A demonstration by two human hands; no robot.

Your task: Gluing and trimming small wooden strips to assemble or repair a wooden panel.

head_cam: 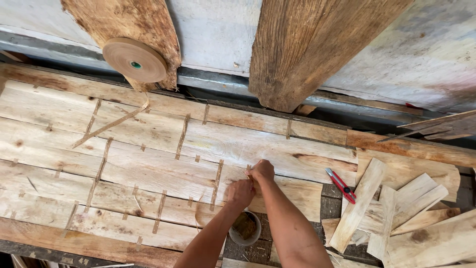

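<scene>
**Hands pressed on taped veneer sheets**

At the upper left of the frame we see a roll of brown tape (134, 60) hanging above the veneer sheets (148, 149), which fill the left and centre and carry short tape strips (216, 181) across their seams. Near the centre, our left hand (240, 192) curls closed, knuckles up, on the veneer; our right hand (262, 171) touches it just above, fingers pinched on a small piece we cannot identify. Below the hands sits a small round pot (245, 228). Right of centre lies a red utility knife (341, 185), beside loose veneer offcuts (396, 213) at lower right.
</scene>
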